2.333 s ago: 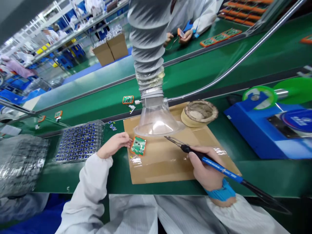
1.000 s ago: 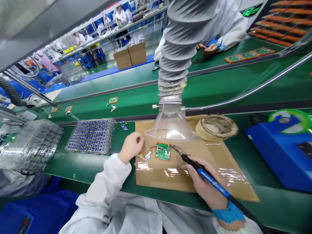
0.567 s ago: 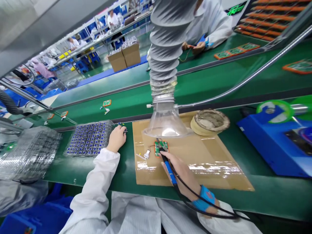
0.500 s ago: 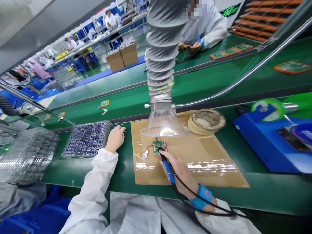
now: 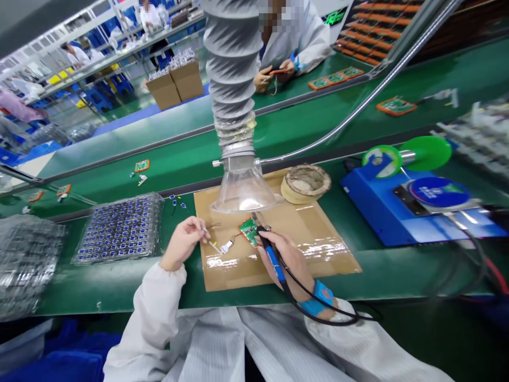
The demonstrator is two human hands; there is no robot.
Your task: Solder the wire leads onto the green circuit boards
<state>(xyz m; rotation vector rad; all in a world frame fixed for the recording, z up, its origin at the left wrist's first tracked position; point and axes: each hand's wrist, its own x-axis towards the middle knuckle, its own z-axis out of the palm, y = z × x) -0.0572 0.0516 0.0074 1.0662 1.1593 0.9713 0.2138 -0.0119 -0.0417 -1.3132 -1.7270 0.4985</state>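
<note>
Just brought the left hand [image 5: 182, 243] back from beside the tray [image 5: 157, 225] to the left edge of the cardboard [image 5: 318, 228], pinching a small, apparently wired part [image 5: 205, 229] between fingers [image 5: 194, 223], now near the circuit board [image 5: 247, 229] on the cardboard's left half. Grips a soldering iron [image 5: 275, 262] over that board with the right hand [image 5: 289, 261].

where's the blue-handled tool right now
In the head view, just right of centre: the blue-handled tool is in the right hand, at the green circuit board.

Cardboard sheet [image 5: 226, 278] on green bench [image 5: 131, 284]
</note>
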